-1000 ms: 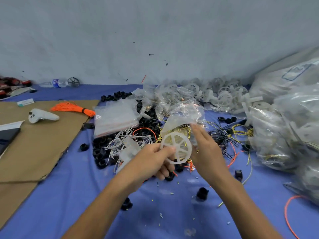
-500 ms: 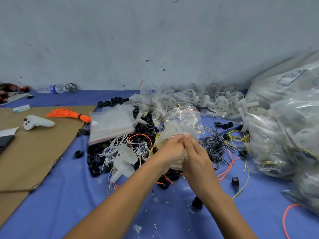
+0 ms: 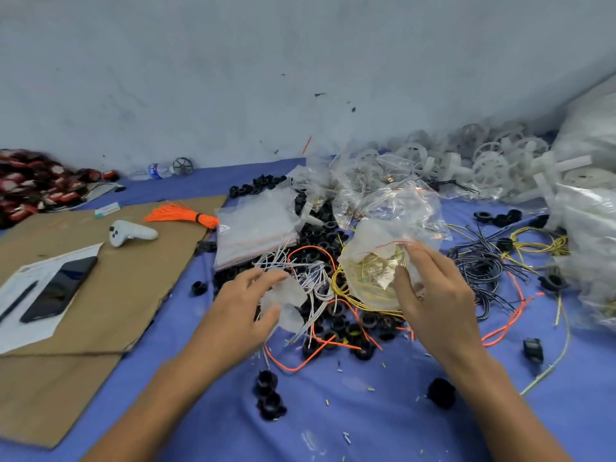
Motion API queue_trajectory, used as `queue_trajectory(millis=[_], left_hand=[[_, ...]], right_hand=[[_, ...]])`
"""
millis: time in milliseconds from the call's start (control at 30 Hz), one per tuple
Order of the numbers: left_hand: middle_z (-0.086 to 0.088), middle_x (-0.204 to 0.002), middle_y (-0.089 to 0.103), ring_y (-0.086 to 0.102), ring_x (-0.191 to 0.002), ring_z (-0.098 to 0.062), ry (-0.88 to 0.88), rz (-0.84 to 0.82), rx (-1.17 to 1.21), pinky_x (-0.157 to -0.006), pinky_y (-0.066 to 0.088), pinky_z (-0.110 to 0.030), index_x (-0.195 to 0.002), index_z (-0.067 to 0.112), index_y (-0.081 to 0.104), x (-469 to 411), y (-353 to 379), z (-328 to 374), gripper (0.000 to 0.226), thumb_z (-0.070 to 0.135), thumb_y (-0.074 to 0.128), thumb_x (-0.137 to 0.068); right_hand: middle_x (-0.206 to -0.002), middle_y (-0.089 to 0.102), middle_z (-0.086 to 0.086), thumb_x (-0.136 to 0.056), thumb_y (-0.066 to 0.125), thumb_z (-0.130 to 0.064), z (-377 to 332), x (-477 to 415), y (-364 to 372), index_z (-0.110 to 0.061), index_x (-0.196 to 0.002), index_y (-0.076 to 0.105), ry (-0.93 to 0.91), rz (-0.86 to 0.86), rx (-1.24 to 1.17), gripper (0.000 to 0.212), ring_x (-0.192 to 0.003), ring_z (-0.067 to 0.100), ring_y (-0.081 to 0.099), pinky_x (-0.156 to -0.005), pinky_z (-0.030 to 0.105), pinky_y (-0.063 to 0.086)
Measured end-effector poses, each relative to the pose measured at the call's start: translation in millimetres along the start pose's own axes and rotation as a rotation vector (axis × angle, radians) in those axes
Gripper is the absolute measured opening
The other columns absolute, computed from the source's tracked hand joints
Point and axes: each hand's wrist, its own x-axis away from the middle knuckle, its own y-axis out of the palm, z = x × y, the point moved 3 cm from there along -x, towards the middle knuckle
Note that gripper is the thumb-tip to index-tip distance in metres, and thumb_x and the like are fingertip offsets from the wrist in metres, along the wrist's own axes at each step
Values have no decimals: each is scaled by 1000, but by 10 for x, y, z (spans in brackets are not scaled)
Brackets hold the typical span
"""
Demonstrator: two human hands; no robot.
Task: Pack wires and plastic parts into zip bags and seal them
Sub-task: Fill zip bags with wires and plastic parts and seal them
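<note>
**Clerk:** Clear plastic, entry one: zip bag (image 3: 356,261). Location?

**Checker:** Just right of the stack of empty bags (image 3: 256,225), held over the black rings (image 3: 336,325). The right hand (image 3: 436,301) has it, grip pinching the film below the red zip line, thumb in front. My guess is that this keeps the mouth up and open for loading.

**Clerk:** Contents?

**Checker:** Yellow wires (image 3: 373,285), coiled at the bottom. Something pale sits near the mouth, too blurred to name. Not sealed.

**Clerk:** Entry two?

**Checker:** White plastic part (image 3: 286,295), in front of the stack, lying on loose white wires (image 3: 313,278). The left hand (image 3: 240,301) is at it, grip spread, fingers straight. I cannot tell whether they touch it. It is probably the next piece for the bag.

**Clerk:** Other containers?

**Checker:** The stack itself: flat, red zip lines, nothing inside. To the right and behind it are crumpled clear bags, contents unclear. Far right of it, large sacks (image 3: 590,228) hold white plastic pieces.

**Clerk:** Loose stock?

**Checker:** Orange wire bundle (image 3: 180,215), just left of the stack on cardboard (image 3: 133,295). Dark wires (image 3: 480,261), well right of it on the blue cloth (image 3: 366,411).
</note>
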Motion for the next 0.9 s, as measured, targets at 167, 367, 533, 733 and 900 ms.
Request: queue_trajectory(millis=[167, 367, 533, 733, 900], left_hand=[[14, -94, 66, 63, -90, -7, -66, -102, -80, -72, 40, -28, -108, 44, 49, -219, -36, -78, 25, 47, 64, -88], [17, -81, 64, 61, -79, 2, -27, 183, 86, -68, 44, -23, -98, 40, 54, -106, -292, 168, 24, 45, 71, -83], [18, -87, 67, 60, -71, -2, 147, 135, 284, -62, 42, -10, -105, 41, 56, 283, -488, 659, 33, 64, 64, -82], [6, -75, 71, 55, -60, -14, 15, -99, 356, -63, 45, -36, -100, 31, 49, 31, 88, 1047, 23, 54, 51, -95], [6, -75, 71, 64, -77, -18, -28, 39, 258, -78, 47, -39, -100, 31, 43, -253, 412, 1186, 26, 57, 44, -97]], right_hand=[[-125, 64, 8, -86, 70, -7, -17, 34, -57, -5, -122, 64, 14, -5, -12, 37, -118, 22, 56, -102, 26, 39], [-128, 62, 7, -89, 67, -10, -41, 18, -95, -6, -125, 63, 37, -20, -27, 37, -120, 23, 57, -101, 30, 42], [-131, 59, 6, -88, 64, -3, -41, 18, -69, -6, -128, 60, 27, -31, -43, 41, -120, 20, 55, -101, 22, 38], [-136, 56, 8, -86, 55, 8, -21, 28, -33, -7, -130, 56, -9, -40, -44, 47, -125, 24, 52, -103, 23, 36], [-137, 55, 8, -84, 57, 12, -23, 45, -18, -8, -132, 54, -17, -38, -60, 52, -125, 22, 50, -105, 22, 34]])
